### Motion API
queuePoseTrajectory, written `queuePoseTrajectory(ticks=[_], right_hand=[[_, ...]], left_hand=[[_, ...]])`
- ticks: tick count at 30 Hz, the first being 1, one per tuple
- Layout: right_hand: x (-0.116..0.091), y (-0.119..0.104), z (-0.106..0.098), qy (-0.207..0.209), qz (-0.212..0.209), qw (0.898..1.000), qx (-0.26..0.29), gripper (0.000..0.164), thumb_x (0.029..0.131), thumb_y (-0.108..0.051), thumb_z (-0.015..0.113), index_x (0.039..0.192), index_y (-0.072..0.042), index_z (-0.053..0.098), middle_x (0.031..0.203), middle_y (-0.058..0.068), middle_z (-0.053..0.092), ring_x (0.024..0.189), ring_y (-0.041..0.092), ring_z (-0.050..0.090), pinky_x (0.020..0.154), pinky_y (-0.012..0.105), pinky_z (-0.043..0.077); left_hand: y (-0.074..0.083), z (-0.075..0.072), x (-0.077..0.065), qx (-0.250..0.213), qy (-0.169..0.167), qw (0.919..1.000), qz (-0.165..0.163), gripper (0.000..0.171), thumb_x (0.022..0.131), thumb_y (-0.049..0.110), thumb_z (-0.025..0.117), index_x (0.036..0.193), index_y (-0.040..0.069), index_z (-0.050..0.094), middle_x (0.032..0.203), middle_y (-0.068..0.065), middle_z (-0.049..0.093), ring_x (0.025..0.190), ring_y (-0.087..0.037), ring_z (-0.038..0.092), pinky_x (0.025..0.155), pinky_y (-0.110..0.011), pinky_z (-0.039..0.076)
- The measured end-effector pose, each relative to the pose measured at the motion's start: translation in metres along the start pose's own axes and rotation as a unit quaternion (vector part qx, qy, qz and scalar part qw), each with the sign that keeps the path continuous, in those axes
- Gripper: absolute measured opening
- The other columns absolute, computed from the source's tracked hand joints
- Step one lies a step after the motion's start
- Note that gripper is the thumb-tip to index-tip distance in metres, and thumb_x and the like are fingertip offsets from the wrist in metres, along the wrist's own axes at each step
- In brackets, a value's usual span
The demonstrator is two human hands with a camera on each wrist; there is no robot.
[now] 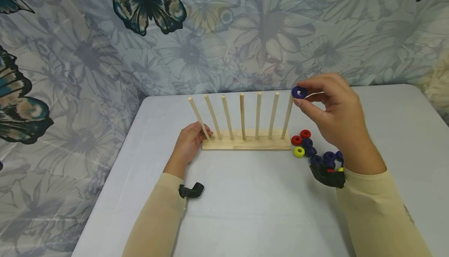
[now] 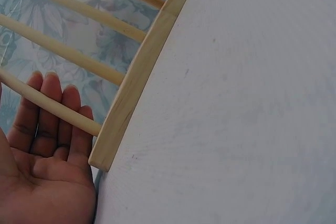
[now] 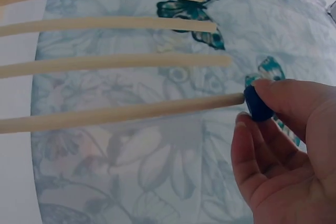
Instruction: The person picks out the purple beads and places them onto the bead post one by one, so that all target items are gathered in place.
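Observation:
A wooden rack (image 1: pixel 245 144) with several upright pegs stands on the white table. My right hand (image 1: pixel 338 112) pinches a dark blue ring (image 1: pixel 303 92) between thumb and fingertips, at the top of the rightmost peg (image 1: pixel 287 117). In the right wrist view the blue ring (image 3: pixel 257 104) is at the tip of that peg (image 3: pixel 157 109); whether it is threaded on cannot be told. At the rack's left end is my left hand (image 1: pixel 189 142). Its fairly straight fingers (image 2: pixel 50 108) lie behind the leftmost peg (image 2: pixel 58 109), palm facing it.
To the right of the rack, below my right hand, lies a loose group of rings: red (image 1: pixel 305 133), yellow (image 1: pixel 299 152) and several dark blue (image 1: pixel 310 151). My right wrist's black camera mount (image 1: pixel 326 176) partly hides some. Patterned cloth (image 1: pixel 224 46) hangs behind the table.

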State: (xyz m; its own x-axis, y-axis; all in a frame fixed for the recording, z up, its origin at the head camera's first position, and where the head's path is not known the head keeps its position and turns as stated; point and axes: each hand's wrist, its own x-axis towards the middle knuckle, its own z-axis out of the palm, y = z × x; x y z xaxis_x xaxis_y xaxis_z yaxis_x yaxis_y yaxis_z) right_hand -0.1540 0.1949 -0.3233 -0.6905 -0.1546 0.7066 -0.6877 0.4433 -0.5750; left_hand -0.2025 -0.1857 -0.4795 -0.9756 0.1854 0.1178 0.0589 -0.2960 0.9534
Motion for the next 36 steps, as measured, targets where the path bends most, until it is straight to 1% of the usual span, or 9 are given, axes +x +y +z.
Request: queuePoseTrajectory(ticks=[3, 10, 15, 17, 21, 25, 28, 32, 36], right_hand=[[0.001, 0.000, 0.003, 0.008, -0.002, 1.000, 0.011, 0.033, 0.088, 0.025, 0.077, 0.118, 0.015, 0.071, 0.116, 0.008, 0.065, 0.106, 0.016, 0.065, 0.092, 0.019, 0.057], [0.004, 0.005, 0.007, -0.010, -0.011, 1.000, -0.004, 0.035, 0.091, 0.019, 0.079, 0.124, 0.014, 0.070, 0.122, 0.003, 0.062, 0.107, 0.013, 0.067, 0.093, 0.020, 0.058], [0.004, 0.003, 0.010, 0.004, 0.006, 1.000, -0.007, 0.036, 0.091, 0.018, 0.080, 0.125, 0.011, 0.071, 0.120, 0.006, 0.064, 0.105, 0.010, 0.066, 0.093, 0.018, 0.056], [0.004, 0.002, 0.011, 0.011, 0.018, 1.000, -0.007, 0.037, 0.091, 0.018, 0.080, 0.126, 0.010, 0.072, 0.120, 0.010, 0.065, 0.104, 0.009, 0.066, 0.093, 0.016, 0.055], [0.002, 0.003, 0.011, 0.014, 0.038, 0.999, -0.009, 0.037, 0.093, 0.016, 0.079, 0.128, 0.008, 0.073, 0.121, 0.007, 0.066, 0.105, 0.009, 0.065, 0.093, 0.015, 0.054], [0.000, 0.005, 0.012, 0.015, 0.054, 0.998, -0.014, 0.037, 0.094, 0.013, 0.080, 0.130, 0.006, 0.073, 0.121, 0.009, 0.067, 0.104, 0.008, 0.065, 0.092, 0.015, 0.054], [-0.001, 0.006, 0.012, 0.013, 0.058, 0.998, -0.019, 0.037, 0.095, 0.012, 0.080, 0.130, 0.005, 0.073, 0.120, 0.012, 0.067, 0.104, 0.007, 0.064, 0.092, 0.014, 0.054], [-0.002, 0.009, 0.013, 0.006, 0.048, 0.999, -0.023, 0.037, 0.095, 0.012, 0.080, 0.131, 0.005, 0.073, 0.119, 0.014, 0.068, 0.104, 0.007, 0.064, 0.091, 0.014, 0.054], [-0.003, 0.012, 0.013, 0.001, 0.044, 0.999, -0.027, 0.037, 0.093, 0.012, 0.081, 0.129, 0.004, 0.074, 0.117, 0.013, 0.068, 0.103, 0.006, 0.064, 0.090, 0.014, 0.054]], left_hand=[[0.000, -0.001, 0.001, 0.008, 0.000, 1.0000, 0.000, 0.047, 0.097, 0.056, 0.075, 0.098, 0.009, 0.076, 0.099, -0.007, 0.071, 0.099, -0.020, 0.071, 0.093, -0.032, 0.058], [0.002, -0.003, 0.004, 0.022, 0.000, 0.9997, 0.004, 0.052, 0.094, 0.062, 0.074, 0.099, 0.010, 0.076, 0.098, -0.006, 0.071, 0.100, -0.021, 0.070, 0.095, -0.033, 0.057], [0.003, -0.003, 0.003, 0.019, 0.004, 0.9998, -0.001, 0.051, 0.095, 0.060, 0.073, 0.099, 0.009, 0.076, 0.100, -0.007, 0.071, 0.100, -0.020, 0.071, 0.095, -0.032, 0.057], [0.002, -0.003, 0.003, 0.018, 0.004, 0.9998, -0.004, 0.050, 0.096, 0.059, 0.073, 0.100, 0.009, 0.076, 0.100, -0.007, 0.071, 0.100, -0.020, 0.071, 0.096, -0.032, 0.057], [0.001, -0.004, 0.002, 0.015, 0.002, 0.9999, -0.005, 0.049, 0.097, 0.058, 0.072, 0.100, 0.009, 0.075, 0.100, -0.007, 0.071, 0.101, -0.021, 0.071, 0.097, -0.033, 0.057], [-0.001, -0.004, 0.002, 0.015, 0.002, 0.9999, -0.005, 0.049, 0.096, 0.058, 0.072, 0.100, 0.009, 0.075, 0.100, -0.007, 0.071, 0.101, -0.021, 0.071, 0.097, -0.033, 0.057], [-0.002, -0.004, 0.002, 0.017, 0.002, 0.9998, -0.006, 0.050, 0.096, 0.058, 0.072, 0.100, 0.009, 0.075, 0.100, -0.007, 0.071, 0.102, -0.021, 0.071, 0.097, -0.033, 0.057], [-0.002, -0.003, 0.001, 0.023, 0.003, 0.9997, -0.008, 0.051, 0.095, 0.060, 0.072, 0.100, 0.009, 0.076, 0.101, -0.006, 0.071, 0.103, -0.021, 0.071, 0.098, -0.033, 0.056], [-0.002, -0.003, 0.001, 0.028, 0.005, 0.9996, -0.009, 0.051, 0.095, 0.061, 0.072, 0.099, 0.010, 0.076, 0.101, -0.005, 0.070, 0.103, -0.021, 0.070, 0.098, -0.033, 0.056]])
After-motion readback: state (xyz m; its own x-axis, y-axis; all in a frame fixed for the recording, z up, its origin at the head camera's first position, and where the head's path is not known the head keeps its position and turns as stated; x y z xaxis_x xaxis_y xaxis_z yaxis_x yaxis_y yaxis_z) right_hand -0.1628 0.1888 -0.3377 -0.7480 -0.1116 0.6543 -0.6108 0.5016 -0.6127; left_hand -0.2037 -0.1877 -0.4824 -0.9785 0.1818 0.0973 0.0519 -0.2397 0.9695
